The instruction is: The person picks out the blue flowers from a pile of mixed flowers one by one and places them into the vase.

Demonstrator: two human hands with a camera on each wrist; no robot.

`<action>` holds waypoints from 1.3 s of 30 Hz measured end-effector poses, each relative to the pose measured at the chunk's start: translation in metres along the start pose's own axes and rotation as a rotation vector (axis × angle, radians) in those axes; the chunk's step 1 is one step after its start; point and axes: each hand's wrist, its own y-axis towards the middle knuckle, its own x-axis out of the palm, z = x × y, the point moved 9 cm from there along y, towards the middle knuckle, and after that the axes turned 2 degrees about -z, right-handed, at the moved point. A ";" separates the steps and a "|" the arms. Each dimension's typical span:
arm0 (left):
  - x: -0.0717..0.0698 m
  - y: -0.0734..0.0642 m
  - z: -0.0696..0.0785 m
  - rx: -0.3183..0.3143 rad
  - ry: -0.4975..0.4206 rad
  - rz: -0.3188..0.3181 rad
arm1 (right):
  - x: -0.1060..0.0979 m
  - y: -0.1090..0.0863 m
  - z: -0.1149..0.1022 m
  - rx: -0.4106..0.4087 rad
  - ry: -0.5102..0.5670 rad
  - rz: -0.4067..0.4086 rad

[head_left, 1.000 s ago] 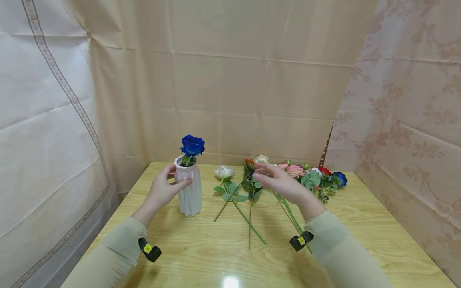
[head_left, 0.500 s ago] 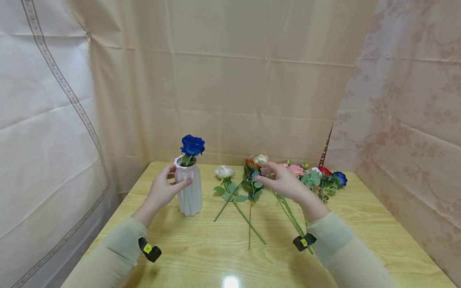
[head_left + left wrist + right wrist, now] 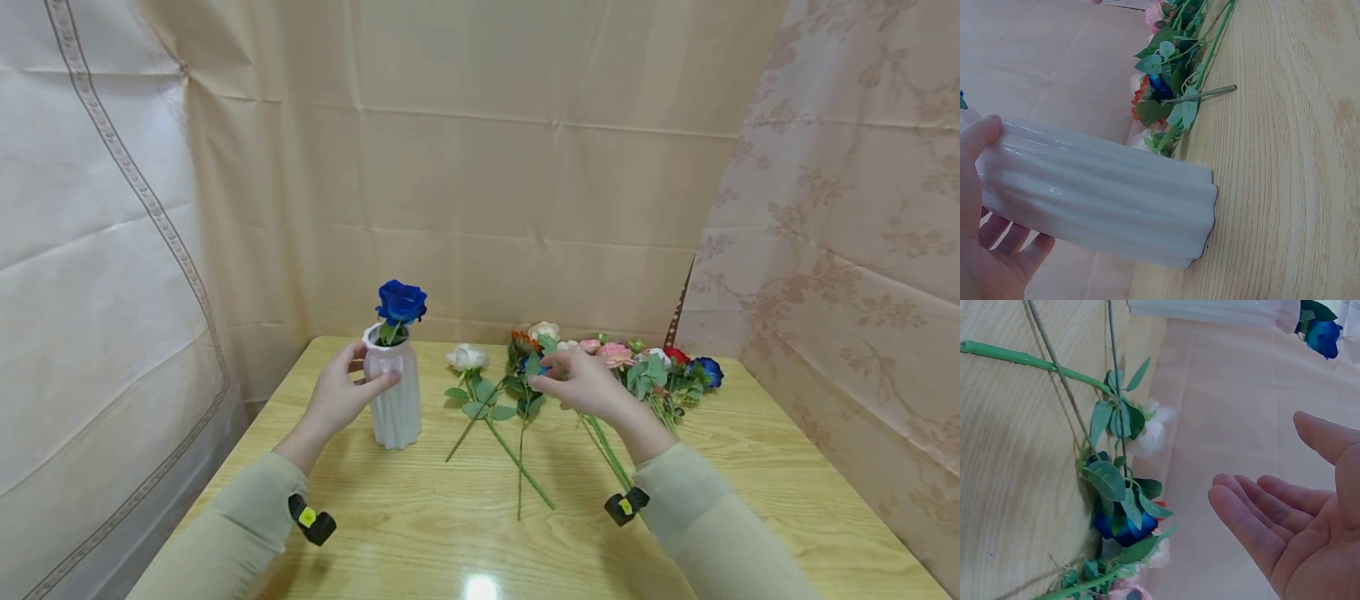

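Note:
My left hand [image 3: 340,392] grips a white ribbed vase [image 3: 396,400] near its neck, thumb in front and fingers round the far side. The vase stands upright on the table, and a blue rose [image 3: 402,302] rises from its mouth. In the left wrist view the vase [image 3: 1097,187] shows its wavy base on the wood. My right hand [image 3: 592,386] hovers over the loose flowers, fingers loosely bent and holding nothing. Below it lies a blue flower [image 3: 1125,528] with green leaves. A white rose [image 3: 468,357] lies between the vase and that hand.
An orange flower [image 3: 524,342] and a cream rose [image 3: 543,331] lie at the back. Pink flowers [image 3: 615,355], a red flower [image 3: 677,356] and another blue rose [image 3: 707,372] lie to the right. Stems point toward the front of the wooden table [image 3: 420,533]. Cloth curtains [image 3: 480,167] enclose it.
My right hand shifts slightly right, then a little back left, its fingers drawing somewhat closer together over the flowers. The left hand, the vase and the blue rose stay where they were.

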 end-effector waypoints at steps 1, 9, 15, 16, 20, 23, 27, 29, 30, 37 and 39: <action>0.000 0.000 0.000 0.001 0.001 0.000 | 0.002 0.001 0.002 0.007 0.008 -0.006; 0.000 0.000 0.000 -0.001 0.002 0.001 | 0.020 0.005 0.016 0.061 0.045 -0.040; 0.000 0.000 -0.001 0.000 0.005 0.001 | 0.032 0.008 0.027 0.110 0.066 -0.064; 0.000 0.000 -0.001 0.000 0.005 0.002 | 0.034 0.008 0.029 0.119 0.068 -0.067; 0.000 0.000 -0.001 -0.001 0.004 0.002 | 0.042 0.009 0.036 0.149 0.056 -0.073; 0.000 0.000 0.000 -0.001 0.005 0.003 | 0.047 0.009 0.040 0.162 0.049 -0.076; 0.000 0.000 -0.001 -0.002 0.007 0.003 | 0.055 0.010 0.045 0.177 0.047 -0.083; 0.000 0.000 -0.001 -0.001 0.007 0.004 | 0.059 0.010 0.048 0.185 0.031 -0.092; 0.000 0.000 -0.001 -0.001 0.007 0.005 | 0.061 0.010 0.049 0.185 0.018 -0.097; 0.000 0.000 -0.001 0.004 0.002 0.008 | 0.073 0.011 0.056 0.178 -0.034 -0.138; 0.000 0.000 -0.001 0.003 0.000 0.007 | 0.076 0.011 0.057 0.165 -0.046 -0.151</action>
